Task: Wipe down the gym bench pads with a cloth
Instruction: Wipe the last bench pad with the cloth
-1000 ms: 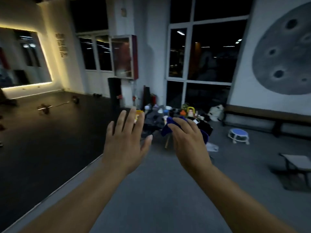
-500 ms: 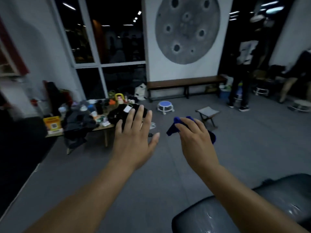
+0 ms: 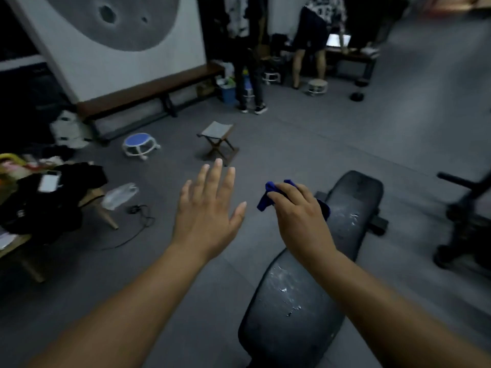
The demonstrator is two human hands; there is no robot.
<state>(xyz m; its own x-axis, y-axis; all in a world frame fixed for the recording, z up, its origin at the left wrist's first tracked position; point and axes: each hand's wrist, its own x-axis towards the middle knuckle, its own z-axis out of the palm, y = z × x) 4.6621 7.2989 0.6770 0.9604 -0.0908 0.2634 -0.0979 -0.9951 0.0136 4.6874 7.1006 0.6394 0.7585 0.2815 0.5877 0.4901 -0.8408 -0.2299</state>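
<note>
A black gym bench lies lengthwise ahead of me, a near pad [image 3: 289,306] with scuffed white marks and a far pad [image 3: 353,203] beyond it. My right hand [image 3: 300,216] grips a bunched blue cloth [image 3: 265,199] in the air, above the gap between the two pads and not touching them. My left hand [image 3: 210,211] hovers to the left of the bench over the grey floor, fingers straight and spread, holding nothing.
A low wooden table [image 3: 16,243] piled with dark clothes stands at the left. A folding stool [image 3: 218,139] and a blue-topped round stool [image 3: 139,144] sit ahead. Two people [image 3: 249,54] stand at the back by a long bench [image 3: 148,94]. Black gym equipment [image 3: 467,219] is at the right.
My view has swung right and down, bringing the whole gym bench into sight. Both hands stay raised in front, the right still holding the cloth, now above the bench.
</note>
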